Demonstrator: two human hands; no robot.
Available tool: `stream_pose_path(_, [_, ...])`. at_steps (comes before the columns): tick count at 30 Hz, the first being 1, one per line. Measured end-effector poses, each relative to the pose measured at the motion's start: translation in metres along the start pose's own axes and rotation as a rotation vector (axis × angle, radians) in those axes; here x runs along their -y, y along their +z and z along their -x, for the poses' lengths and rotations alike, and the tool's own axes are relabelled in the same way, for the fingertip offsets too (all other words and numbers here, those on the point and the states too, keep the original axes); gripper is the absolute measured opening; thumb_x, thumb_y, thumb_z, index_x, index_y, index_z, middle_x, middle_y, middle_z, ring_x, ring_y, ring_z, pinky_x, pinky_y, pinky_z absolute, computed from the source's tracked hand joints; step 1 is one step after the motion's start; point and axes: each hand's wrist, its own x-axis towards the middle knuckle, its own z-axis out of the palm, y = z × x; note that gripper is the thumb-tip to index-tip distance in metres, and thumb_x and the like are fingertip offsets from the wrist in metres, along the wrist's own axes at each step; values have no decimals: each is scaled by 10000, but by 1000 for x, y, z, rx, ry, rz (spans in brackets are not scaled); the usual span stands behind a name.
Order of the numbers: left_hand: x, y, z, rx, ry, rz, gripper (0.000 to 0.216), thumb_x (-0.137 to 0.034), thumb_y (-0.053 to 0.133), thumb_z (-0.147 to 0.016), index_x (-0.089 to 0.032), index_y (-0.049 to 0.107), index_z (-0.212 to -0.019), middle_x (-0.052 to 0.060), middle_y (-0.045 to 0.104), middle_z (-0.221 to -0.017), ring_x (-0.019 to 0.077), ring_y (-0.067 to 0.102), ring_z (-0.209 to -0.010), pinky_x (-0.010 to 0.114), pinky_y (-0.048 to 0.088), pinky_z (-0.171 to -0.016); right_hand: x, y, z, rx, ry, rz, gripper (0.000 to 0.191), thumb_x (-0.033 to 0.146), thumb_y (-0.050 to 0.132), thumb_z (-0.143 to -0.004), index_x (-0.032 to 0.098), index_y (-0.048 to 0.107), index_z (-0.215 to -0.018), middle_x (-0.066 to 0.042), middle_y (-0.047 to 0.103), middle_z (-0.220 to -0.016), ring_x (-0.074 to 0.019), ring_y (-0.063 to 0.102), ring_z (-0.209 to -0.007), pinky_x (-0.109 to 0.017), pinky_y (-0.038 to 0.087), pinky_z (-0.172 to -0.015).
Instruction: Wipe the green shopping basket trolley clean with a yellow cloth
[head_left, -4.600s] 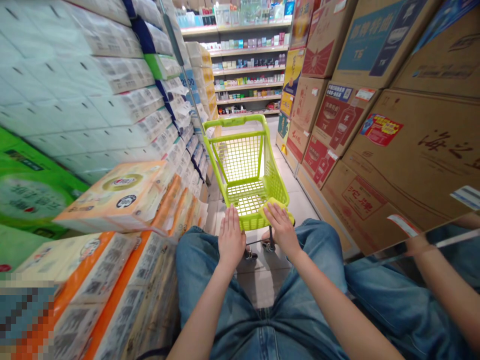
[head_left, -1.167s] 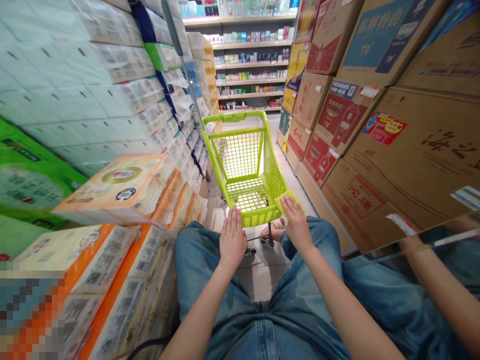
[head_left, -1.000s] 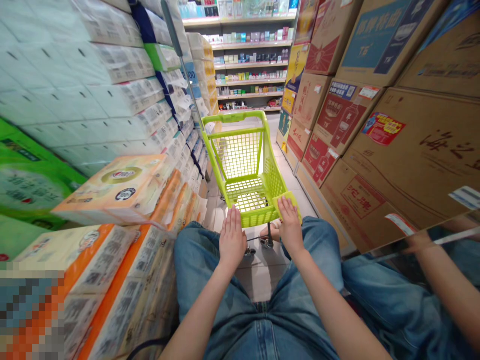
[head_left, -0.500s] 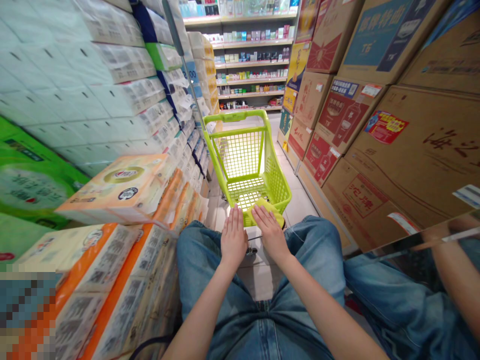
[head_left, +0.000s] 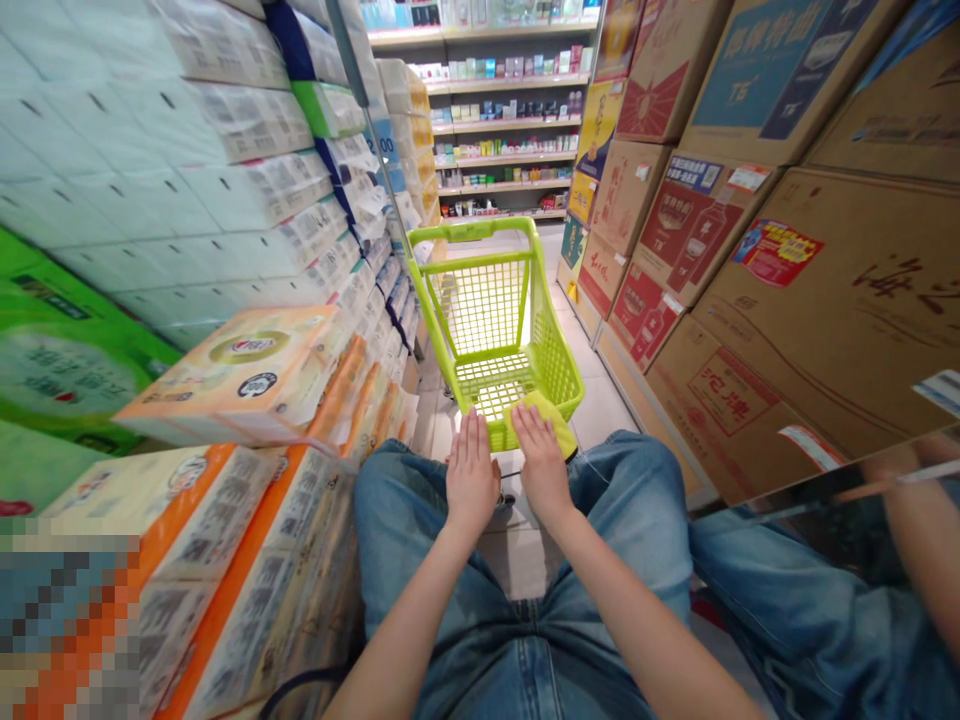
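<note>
A lime-green plastic shopping cart (head_left: 559, 330) with a mesh basket stands in front of me, its near rim between my knees. My left hand (head_left: 472, 475) rests on that rim with its fingers stretched out and side by side, nothing in it. Under my right hand (head_left: 544, 460) is a yellow cloth (head_left: 561, 425), held against the rim just right of the left hand. The right fingers lie over the cloth; the thumb is hidden. Within the basket only its bare mesh shows.
Packs of tissue (head_left: 232, 370) are stacked close on my left. Cardboard cartons (head_left: 825, 260) rise on the right, above a reflective panel (head_left: 840, 560). A grey-handled pole (head_left: 349, 55) leans behind the cart's left side. Shelves of small goods (head_left: 510, 120) stand at the aisle's end.
My right hand has shifted slightly to the right along the rim with the cloth, and more of the cloth shows. The left hand has moved slightly right too. The cart stays in place.
</note>
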Motion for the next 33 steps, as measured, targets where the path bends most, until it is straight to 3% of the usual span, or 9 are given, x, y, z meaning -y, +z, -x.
stream_pose_path(3, [1,2,0,-8,-1,-30,802,-115,466,-869,-46,97,-1579,187,212,-1644,251,132,-1542,448,259,-1234,25,12,0,30,-51,-50,820,-40,348,-767,177,315,-1557,-77,407,-1581,-199,283,-1506,-490,277,-1233])
stream_pose_path(6, [1,3,1,-6,1,-36,815,-119,476,-863,-45,93,-1579,189,208,-1643,255,131,-1542,453,260,-1234,21,10,1,49,-105,-58,836,-47,345,-759,194,310,-1560,-68,421,-1574,-193,293,-1502,-479,297,-1224])
stream_pose_path(10, [0,2,1,-4,-1,-8,840,-125,482,-860,-68,64,-1586,175,199,-1649,258,151,-1539,449,258,-1233,-14,-8,4,52,-156,0,861,-50,345,-755,223,285,-1569,-43,415,-1580,-177,288,-1503,-453,302,-1225])
stream_pose_path(14, [-1,-2,1,1,3,18,851,-107,475,-854,-76,46,-1588,169,207,-1649,256,161,-1537,444,257,-1233,-57,-29,4,-19,-61,92,862,-39,374,-749,215,289,-1568,-62,435,-1568,-200,305,-1497,-478,295,-1226])
stream_pose_path(17, [-1,-3,0,9,5,24,851,-116,488,-854,-67,57,-1586,176,205,-1649,263,155,-1538,451,251,-1235,-73,-37,1,-82,25,115,882,-39,385,-730,216,288,-1568,-79,448,-1559,-211,311,-1495,-500,292,-1224])
stream_pose_path(19, [-1,-2,0,9,2,24,846,-128,499,-858,-54,69,-1582,181,199,-1649,267,144,-1540,451,248,-1237,-69,-34,0,-105,68,102,891,-43,388,-723,211,280,-1570,-85,431,-1569,-213,294,-1502,-505,283,-1227])
stream_pose_path(22, [-1,0,1,0,-2,26,856,-136,510,-856,-53,65,-1582,180,195,-1651,263,135,-1542,451,247,-1238,-42,-19,0,-103,84,57,870,-45,380,-739,185,277,-1571,-98,404,-1584,-223,266,-1512,-513,270,-1232])
stream_pose_path(28, [-2,4,1,-42,-22,2,829,-102,445,-872,-79,28,-1588,181,209,-1646,251,160,-1537,457,281,-1227,22,17,1,-21,-38,-61,833,-39,350,-780,196,262,-1574,-89,421,-1573,-206,289,-1503,-499,297,-1223])
stream_pose_path(33, [-3,3,1,-33,-15,-2,853,-100,450,-860,-88,9,-1590,174,199,-1650,252,172,-1534,458,276,-1227,12,7,2,33,-128,-45,844,-38,359,-772,223,275,-1570,-65,429,-1569,-197,319,-1491,-475,321,-1216])
